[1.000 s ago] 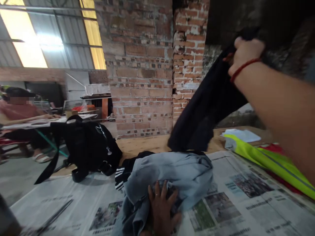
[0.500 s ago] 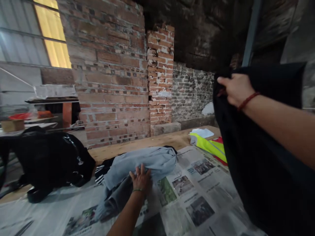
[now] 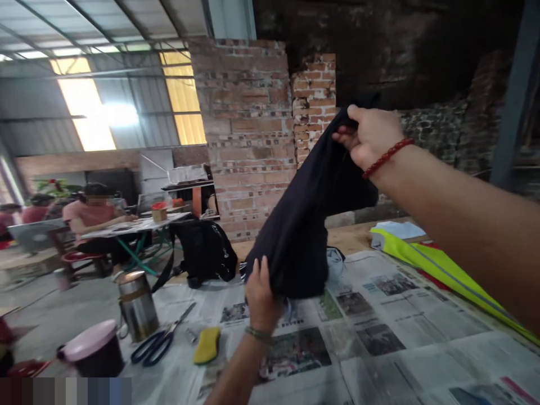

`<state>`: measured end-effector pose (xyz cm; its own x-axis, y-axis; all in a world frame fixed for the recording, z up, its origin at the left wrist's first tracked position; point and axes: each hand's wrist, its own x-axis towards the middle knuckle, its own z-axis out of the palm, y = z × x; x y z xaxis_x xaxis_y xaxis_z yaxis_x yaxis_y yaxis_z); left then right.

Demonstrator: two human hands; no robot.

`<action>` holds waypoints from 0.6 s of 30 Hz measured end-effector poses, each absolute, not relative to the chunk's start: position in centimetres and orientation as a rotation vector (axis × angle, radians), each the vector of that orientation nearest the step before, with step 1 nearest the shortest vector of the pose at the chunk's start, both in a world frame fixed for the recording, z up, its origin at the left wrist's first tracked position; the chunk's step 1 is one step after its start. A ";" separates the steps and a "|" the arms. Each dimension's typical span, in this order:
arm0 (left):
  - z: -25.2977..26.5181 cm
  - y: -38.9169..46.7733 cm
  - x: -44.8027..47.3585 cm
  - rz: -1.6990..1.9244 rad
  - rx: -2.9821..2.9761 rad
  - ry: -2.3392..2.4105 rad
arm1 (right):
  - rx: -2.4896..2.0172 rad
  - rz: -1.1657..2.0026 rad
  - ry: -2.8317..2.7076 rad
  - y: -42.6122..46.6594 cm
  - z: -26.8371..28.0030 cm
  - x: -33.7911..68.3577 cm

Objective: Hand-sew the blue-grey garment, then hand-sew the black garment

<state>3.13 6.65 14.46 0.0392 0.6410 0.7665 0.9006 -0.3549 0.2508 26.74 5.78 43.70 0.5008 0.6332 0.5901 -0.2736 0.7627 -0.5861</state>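
Observation:
A dark navy garment [image 3: 301,225] hangs slantwise over the newspaper-covered table [image 3: 363,371]; its exact kind does not show. Up at its top corner, my right hand [image 3: 369,132] is closed on the cloth, a red bracelet round the wrist. My left hand [image 3: 262,295] touches the lower left part with fingers stretched out, its thumb hidden. Behind the garment, mostly covered by it, lies light grey clothing [image 3: 336,262]. A neon yellow garment with a grey stripe [image 3: 439,273] rests at the right, beside a white cloth [image 3: 399,229].
Scissors [image 3: 158,343], a yellow sponge [image 3: 206,345], a metal jug [image 3: 137,306] and a lidded dark container [image 3: 93,349] stand or lie at the left. A black backpack [image 3: 205,250] sits farther back. Beyond it, a person [image 3: 95,214] sits at a table. A brick wall [image 3: 244,140] rises behind.
My right hand has brought the dark garment leftward, in front of the grey clothing. My left hand has left the grey clothing and now touches the dark one. The view has swung left.

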 end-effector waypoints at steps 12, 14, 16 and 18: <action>15.9 3.8 -5.0 -0.724 -2.345 -1.550 | -0.953 0.932 -0.389 6.9 20.4 37.3; 11.7 3.3 -3.9 -0.511 -2.459 -1.562 | -1.053 0.967 -0.312 5.5 13.5 39.2; 8.2 2.8 -3.3 -0.440 -2.426 -1.588 | -1.117 0.972 -0.236 3.5 8.2 41.0; 5.8 2.2 -3.2 -0.478 -2.334 -1.616 | -1.151 0.936 -0.177 1.3 4.8 42.9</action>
